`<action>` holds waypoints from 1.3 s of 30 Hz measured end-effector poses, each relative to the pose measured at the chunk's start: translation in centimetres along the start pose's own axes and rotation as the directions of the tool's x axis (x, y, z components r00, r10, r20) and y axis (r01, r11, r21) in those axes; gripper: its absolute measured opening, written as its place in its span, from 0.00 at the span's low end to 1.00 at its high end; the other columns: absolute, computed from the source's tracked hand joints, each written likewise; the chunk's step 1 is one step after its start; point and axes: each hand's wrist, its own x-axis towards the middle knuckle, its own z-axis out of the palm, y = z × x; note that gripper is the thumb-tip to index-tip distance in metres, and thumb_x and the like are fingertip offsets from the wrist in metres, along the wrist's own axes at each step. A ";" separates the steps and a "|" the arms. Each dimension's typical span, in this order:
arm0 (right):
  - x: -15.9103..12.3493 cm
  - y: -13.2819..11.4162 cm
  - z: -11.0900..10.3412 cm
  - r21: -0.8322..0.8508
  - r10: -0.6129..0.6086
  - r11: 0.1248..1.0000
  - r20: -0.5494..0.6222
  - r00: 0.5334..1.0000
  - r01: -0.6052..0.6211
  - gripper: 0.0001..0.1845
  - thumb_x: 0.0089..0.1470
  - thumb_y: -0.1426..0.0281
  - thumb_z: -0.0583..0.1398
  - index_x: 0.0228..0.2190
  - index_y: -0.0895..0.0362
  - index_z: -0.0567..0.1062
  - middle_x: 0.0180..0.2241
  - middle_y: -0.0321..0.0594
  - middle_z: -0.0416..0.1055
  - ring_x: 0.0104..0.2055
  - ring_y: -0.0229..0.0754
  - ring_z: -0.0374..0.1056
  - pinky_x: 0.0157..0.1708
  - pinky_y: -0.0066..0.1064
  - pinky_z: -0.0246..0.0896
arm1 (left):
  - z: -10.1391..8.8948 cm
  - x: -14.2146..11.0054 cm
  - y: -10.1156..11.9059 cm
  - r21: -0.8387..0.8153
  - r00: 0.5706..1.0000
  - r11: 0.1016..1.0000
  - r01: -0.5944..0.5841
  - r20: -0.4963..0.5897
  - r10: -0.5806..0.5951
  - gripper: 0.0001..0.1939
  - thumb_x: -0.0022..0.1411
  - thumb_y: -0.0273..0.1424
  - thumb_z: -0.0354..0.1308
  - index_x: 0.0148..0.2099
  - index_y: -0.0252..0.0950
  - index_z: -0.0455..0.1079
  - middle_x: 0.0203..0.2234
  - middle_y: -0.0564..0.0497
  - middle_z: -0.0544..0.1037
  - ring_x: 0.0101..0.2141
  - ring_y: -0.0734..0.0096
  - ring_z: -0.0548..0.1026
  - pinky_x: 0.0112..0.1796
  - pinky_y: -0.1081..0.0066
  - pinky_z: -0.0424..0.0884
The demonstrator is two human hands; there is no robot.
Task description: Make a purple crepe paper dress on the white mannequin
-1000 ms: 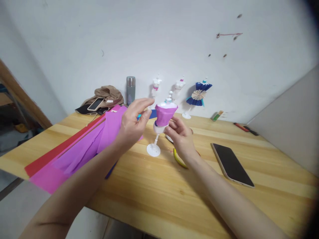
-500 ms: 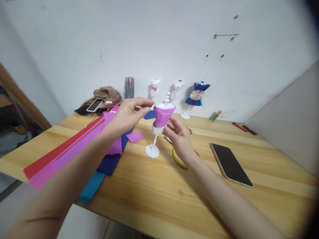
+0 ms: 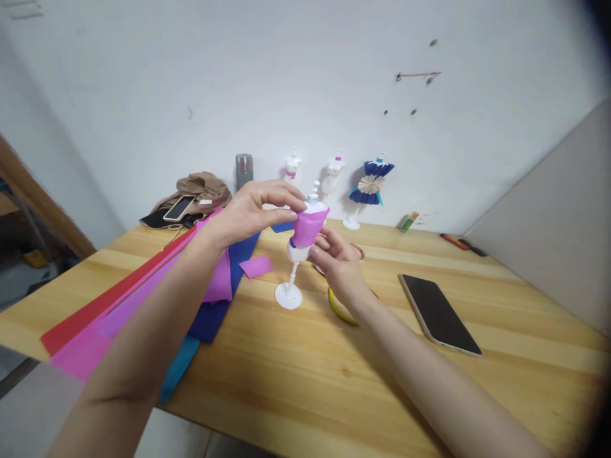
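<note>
A small white dress form [image 3: 298, 252] stands upright on its round base in front of me. Purple crepe paper [image 3: 308, 229] is wrapped around its torso, with a dark blue bit at the waist. My right hand [image 3: 340, 261] grips the form at its hip from the right, thumb in front, other fingers behind. At the paper's upper left edge, my left hand [image 3: 267, 207] pinches with thumb and fingertips. Left of the base lies a small purple paper piece [image 3: 256, 267]. Under my left forearm are purple paper sheets [image 3: 220, 280] and a dark blue sheet [image 3: 210, 321].
A black phone [image 3: 439, 313] lies at right; yellow-handled scissors [image 3: 340, 308] are partly behind my right wrist. Along the wall stand a thermos [image 3: 244, 170], two bare dress forms [image 3: 334, 172] and one in blue pleats [image 3: 372, 184]. A brown cloth [image 3: 205, 189] is bunched at back left.
My left hand has moved right and closed in on the top edge of the purple paper. My right hand keeps its hold on the dress form. The view has shifted slightly.
</note>
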 end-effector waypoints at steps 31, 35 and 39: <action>-0.5 -0.7 0.5 -0.018 -0.005 1.000 0.009 1.000 0.006 0.21 0.51 0.61 0.68 0.47 0.46 0.74 0.47 0.39 0.80 0.49 0.50 0.76 0.53 0.52 0.70 | 0.7 -0.1 -1.4 -0.048 0.975 0.998 0.042 -0.217 -0.051 0.08 0.61 0.33 0.60 0.36 0.35 0.79 0.35 0.47 0.83 0.40 0.62 0.81 0.44 0.62 0.77; -0.7 -0.7 0.7 -0.051 -0.031 0.998 0.000 1.000 0.031 0.21 0.53 0.62 0.66 0.49 0.46 0.72 0.46 0.40 0.79 0.50 0.50 0.75 0.53 0.53 0.69 | 0.9 -0.1 -1.3 -0.015 0.951 0.999 0.048 -0.306 -0.051 0.08 0.60 0.34 0.62 0.37 0.35 0.78 0.42 0.45 0.83 0.47 0.59 0.79 0.46 0.62 0.76; -0.9 -1.0 1.1 -0.080 -0.070 0.994 -0.006 0.998 0.070 0.23 0.54 0.63 0.66 0.51 0.47 0.70 0.48 0.41 0.78 0.51 0.49 0.74 0.55 0.52 0.68 | 1.5 0.0 -0.3 0.027 0.966 0.992 0.126 -0.231 -0.117 0.10 0.54 0.33 0.68 0.38 0.33 0.78 0.45 0.43 0.81 0.48 0.56 0.77 0.50 0.58 0.73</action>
